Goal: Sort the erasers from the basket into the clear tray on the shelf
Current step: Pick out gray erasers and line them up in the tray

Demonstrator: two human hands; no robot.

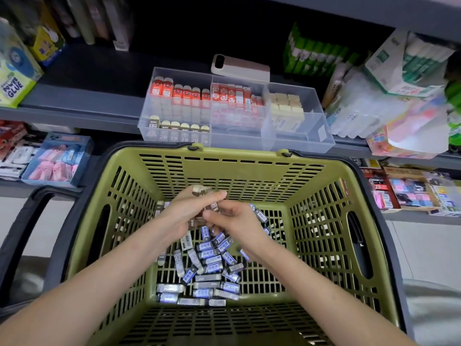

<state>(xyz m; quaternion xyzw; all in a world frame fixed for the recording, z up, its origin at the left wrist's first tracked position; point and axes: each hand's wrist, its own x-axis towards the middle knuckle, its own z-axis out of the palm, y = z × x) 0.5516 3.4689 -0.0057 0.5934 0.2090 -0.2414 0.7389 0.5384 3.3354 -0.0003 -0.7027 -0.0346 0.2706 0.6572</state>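
Blue-wrapped erasers [207,265] heaped in green basket [249,168]

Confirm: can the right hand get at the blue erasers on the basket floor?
Probably yes. The right hand hovers inside the basket directly over the blue erasers, nothing between. It meets the left hand, which grips brown erasers; whether it already holds something is unclear.
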